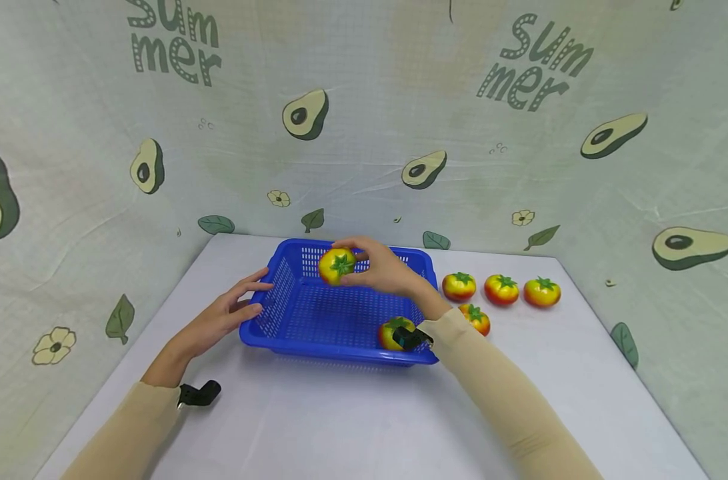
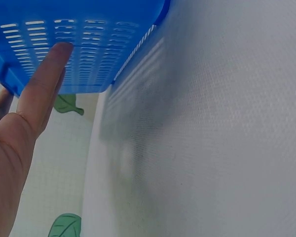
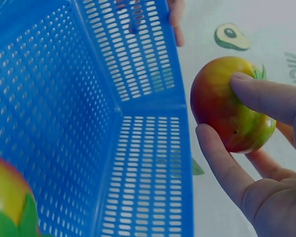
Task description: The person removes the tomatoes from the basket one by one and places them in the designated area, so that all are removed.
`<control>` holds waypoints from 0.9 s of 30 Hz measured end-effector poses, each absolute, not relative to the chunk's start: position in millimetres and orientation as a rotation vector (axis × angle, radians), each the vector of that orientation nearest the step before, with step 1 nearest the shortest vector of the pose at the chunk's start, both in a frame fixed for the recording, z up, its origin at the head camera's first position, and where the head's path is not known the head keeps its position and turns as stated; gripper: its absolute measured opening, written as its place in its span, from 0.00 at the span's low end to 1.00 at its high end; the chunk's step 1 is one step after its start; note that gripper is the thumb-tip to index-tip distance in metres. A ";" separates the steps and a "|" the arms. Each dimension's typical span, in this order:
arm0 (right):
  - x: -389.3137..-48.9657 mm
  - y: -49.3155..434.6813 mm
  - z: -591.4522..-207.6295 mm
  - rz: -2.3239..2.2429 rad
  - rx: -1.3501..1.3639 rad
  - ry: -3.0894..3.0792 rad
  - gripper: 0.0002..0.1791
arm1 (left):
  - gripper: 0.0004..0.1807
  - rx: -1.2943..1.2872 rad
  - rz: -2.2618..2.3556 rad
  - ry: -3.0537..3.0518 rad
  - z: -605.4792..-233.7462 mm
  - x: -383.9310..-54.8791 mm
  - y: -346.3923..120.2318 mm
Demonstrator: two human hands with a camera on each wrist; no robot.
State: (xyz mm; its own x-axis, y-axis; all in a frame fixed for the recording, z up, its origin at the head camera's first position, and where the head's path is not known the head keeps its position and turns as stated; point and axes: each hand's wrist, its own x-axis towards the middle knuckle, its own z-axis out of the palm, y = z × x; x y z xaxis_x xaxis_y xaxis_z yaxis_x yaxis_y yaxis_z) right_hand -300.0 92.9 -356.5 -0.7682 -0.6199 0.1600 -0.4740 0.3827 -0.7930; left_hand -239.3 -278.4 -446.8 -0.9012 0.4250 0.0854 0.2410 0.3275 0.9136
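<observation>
My right hand (image 1: 379, 268) pinches a yellow-red tomato (image 1: 337, 267) with a green leafy top, over the far part of the blue basket (image 1: 340, 351). In the right wrist view the thumb and fingertips press around this tomato (image 3: 227, 103), beyond the basket's rim (image 3: 187, 163). A second tomato (image 1: 394, 333) sits inside the basket's near right corner, partly hidden by the right wrist's camera. At the basket's left rim rests my left hand (image 1: 229, 311), its fingers fairly straight. The left wrist view has one finger (image 2: 49, 74) lying along the slotted outer wall (image 2: 93, 49).
Right of the basket, three tomatoes stand in a row: one near the rim (image 1: 459, 287), a middle one (image 1: 501, 290) and an outer one (image 1: 542, 293). Another tomato (image 1: 475, 319) lies nearer, partly behind the right sleeve (image 1: 490, 380). A printed cloth (image 1: 364, 133) encloses the white table (image 1: 340, 420).
</observation>
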 end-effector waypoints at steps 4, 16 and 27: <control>-297.8 102.5 -350.7 -1.330 -0.978 2.478 0.35 | 0.28 0.608 1.626 2.409 -446.7 -239.1 -278.4; -292.9 135.8 -345.9 -1.263 -0.951 2.550 0.33 | 0.28 0.598 1.630 2.417 -446.2 -240.1 -277.1; -286.3 177.2 -339.7 -1.197 -0.853 2.567 0.34 | 0.27 0.592 1.630 2.417 -446.0 -243.0 -274.1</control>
State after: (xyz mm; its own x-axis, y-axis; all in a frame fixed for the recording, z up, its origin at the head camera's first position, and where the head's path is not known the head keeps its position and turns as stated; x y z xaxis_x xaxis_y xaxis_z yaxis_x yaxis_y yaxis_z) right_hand -286.3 177.2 -339.7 -0.8183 -0.5700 0.0738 -0.4228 0.5101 -0.7490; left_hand -243.0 -274.1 -446.0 -0.9076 0.4119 0.0817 0.2301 0.3251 0.9173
